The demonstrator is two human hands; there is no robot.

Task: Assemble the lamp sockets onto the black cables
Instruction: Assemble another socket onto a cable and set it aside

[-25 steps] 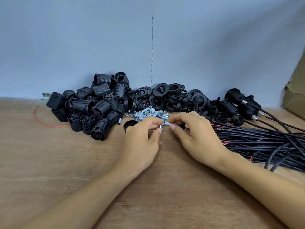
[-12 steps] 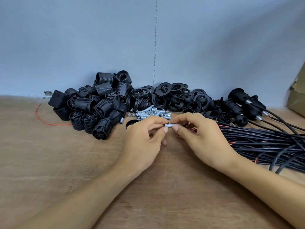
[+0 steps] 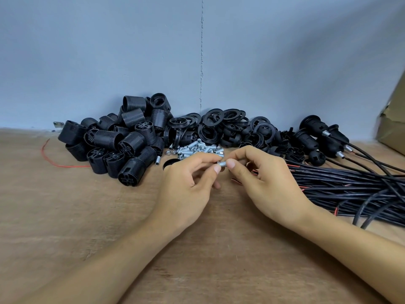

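Note:
My left hand [image 3: 188, 185] and my right hand [image 3: 267, 183] meet at the middle of the wooden table [image 3: 65, 216], both pinching a small threaded metal tube [image 3: 222, 165] between thumb and fingertips. Just behind them lies a heap of the same metal tubes [image 3: 197, 149]. A pile of black threaded socket bodies [image 3: 122, 141] is at the back left, black rings [image 3: 221, 126] at the back centre. A bundle of black cables [image 3: 350, 185] lies at the right. A black cap [image 3: 169, 163] peeks out behind my left hand.
Sockets fitted on cables [image 3: 317, 132] lie at the back right. A loose red wire [image 3: 57, 163] curls at the left. A cardboard box [image 3: 392, 128] stands at the right edge, and a grey wall [image 3: 197, 51] closes off the back.
Both hands have drawn back slightly from the tube heap toward me, lifting the single metal tube between the fingertips.

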